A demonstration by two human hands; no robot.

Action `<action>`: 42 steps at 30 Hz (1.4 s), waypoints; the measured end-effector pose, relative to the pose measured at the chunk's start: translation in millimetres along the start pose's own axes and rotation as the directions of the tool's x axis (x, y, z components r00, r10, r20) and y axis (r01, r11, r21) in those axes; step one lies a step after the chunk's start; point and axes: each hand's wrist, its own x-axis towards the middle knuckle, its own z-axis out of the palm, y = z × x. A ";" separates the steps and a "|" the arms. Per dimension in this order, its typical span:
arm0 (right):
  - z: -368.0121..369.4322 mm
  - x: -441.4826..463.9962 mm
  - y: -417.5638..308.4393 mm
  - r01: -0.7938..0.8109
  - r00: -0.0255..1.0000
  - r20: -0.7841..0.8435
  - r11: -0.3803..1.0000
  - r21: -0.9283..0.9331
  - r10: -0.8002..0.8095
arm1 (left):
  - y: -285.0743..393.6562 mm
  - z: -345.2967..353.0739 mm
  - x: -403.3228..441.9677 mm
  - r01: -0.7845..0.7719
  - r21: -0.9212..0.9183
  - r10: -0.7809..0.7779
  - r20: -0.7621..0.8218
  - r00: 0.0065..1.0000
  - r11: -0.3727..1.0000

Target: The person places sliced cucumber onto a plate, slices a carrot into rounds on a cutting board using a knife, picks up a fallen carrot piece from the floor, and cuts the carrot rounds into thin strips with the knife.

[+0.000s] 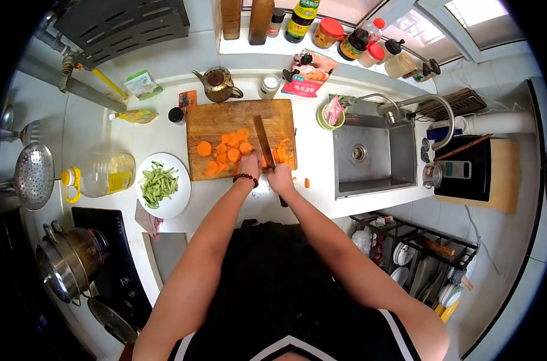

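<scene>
A wooden cutting board [219,114] lies on the counter, its near edge toward me. My right hand [281,178] is wrapped round the handle of a kitchen knife [262,137], whose blade points away across the board. Just left of the blade, my left hand [249,164] has its fingers curled down on carrot slices, mostly hidden beneath them. Round carrot slices [232,150] are spread loosely to the left of the knife. Thin carrot strips [281,151] are heaped on its right side. A few orange bits lie off the board's near edge.
Left of the board stands a white plate [183,191] of cut green vegetable [159,186], beside an oil jug [108,173]. A teapot [218,84] and a white-filled jar [270,85] are behind the board. The sink [376,162] is at right; a pot [66,265] sits lower left.
</scene>
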 end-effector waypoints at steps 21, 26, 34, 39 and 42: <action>-6.2 -3.5 0.7 -0.027 1.000 0.002 0.998 0.052 0.027 | 4.3 -9.5 -6.8 0.068 -0.005 -0.068 -0.038 0.997 0.998; -16.4 -15.8 -13.9 0.001 1.000 -0.001 0.999 0.048 -0.001 | -6.2 -0.5 -4.0 0.117 -0.022 -0.118 -0.052 0.992 0.993; 6.3 -12.9 -17.6 -0.084 0.996 0.031 0.996 0.035 0.083 | -12.8 6.1 0.8 0.172 -0.076 -0.177 -0.071 0.982 0.982; -21.0 -6.4 -3.0 -0.044 0.998 0.048 0.991 0.127 0.038 | -12.4 2.0 0.8 0.132 -0.085 -0.136 -0.051 0.989 0.988; -42.4 -16.2 7.6 0.006 1.000 0.022 0.990 0.141 -0.009 | -20.3 2.8 -1.9 0.124 -0.154 -0.125 0.005 0.992 0.980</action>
